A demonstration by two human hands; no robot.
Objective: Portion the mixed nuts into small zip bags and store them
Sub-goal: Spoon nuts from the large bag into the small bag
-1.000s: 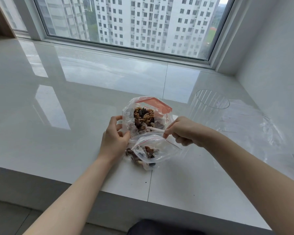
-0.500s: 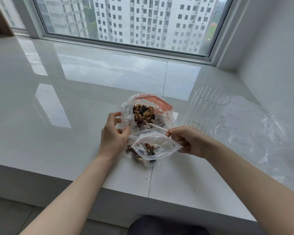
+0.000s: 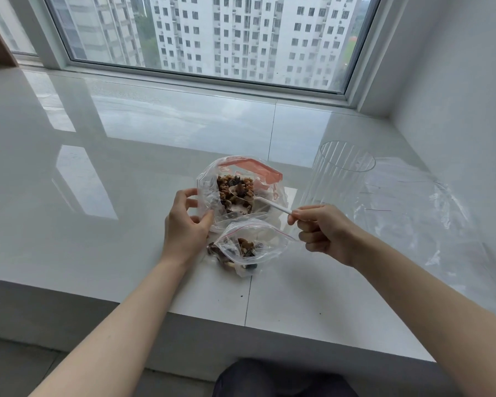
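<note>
1. Glossy white table (image 3: 126, 196) carries the large nut bag (image 3: 238, 187), still well stocked.
2. Small zip bag (image 3: 249, 247), just in front, holds a few nuts, unsealed; portioning looks early.
3. Left hand (image 3: 186, 224) fingers pinch the bag rims; right hand (image 3: 324, 233) fingers grip the white spoon (image 3: 264, 202), dipped among the nuts.

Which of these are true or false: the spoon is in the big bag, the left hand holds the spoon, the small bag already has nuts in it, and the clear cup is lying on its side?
1. The spoon reaches into the big bag. True.
2. The left hand holds the spoon. False: the right hand pinches its handle; the left hand holds the big bag's edge.
3. The small bag has nuts in it. True.
4. The clear cup lies on its side. False: it stands upright, mouth up.
</note>
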